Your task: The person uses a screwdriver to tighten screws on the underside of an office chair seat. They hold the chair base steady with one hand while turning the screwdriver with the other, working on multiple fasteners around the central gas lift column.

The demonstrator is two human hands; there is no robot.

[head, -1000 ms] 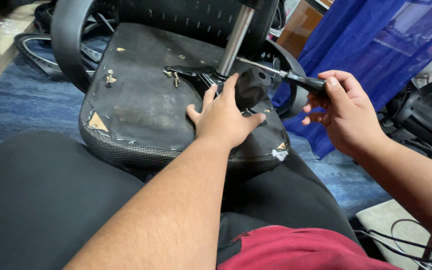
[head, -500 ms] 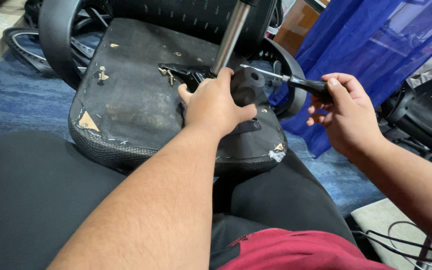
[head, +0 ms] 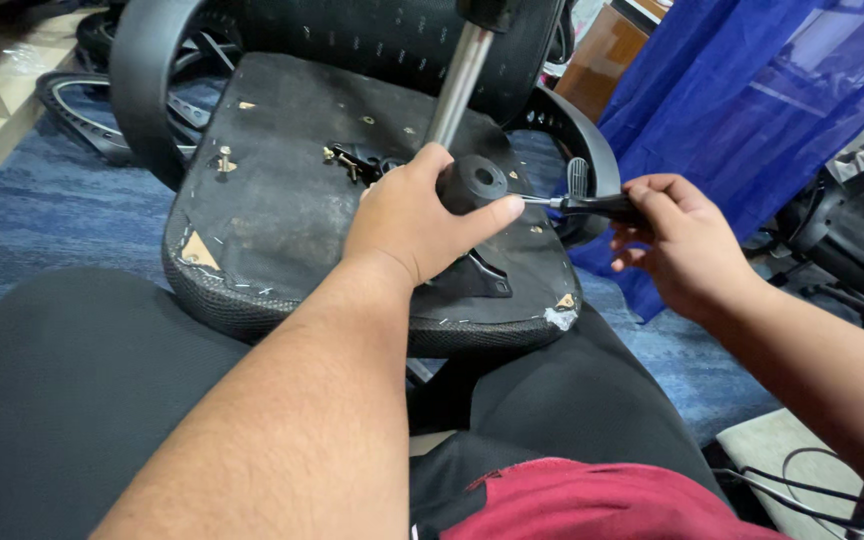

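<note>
Left hand [head: 414, 222]: cupped over black mechanism [head: 472, 185] under seat [head: 282, 200].
Right hand [head: 677, 240]: pinching screwdriver [head: 592, 206].
Hidden: screwdriver tip behind thumb.
Floor: blue carpet [head: 42, 230].

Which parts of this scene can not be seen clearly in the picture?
- Head view: the screwdriver tip, hidden behind the left hand.
- Head view: the mechanism plate under the chair seat, mostly covered by that hand.
- Head view: the metal column, cut off by the top edge.
- Head view: the screwdriver handle, wrapped by the right hand.
</note>
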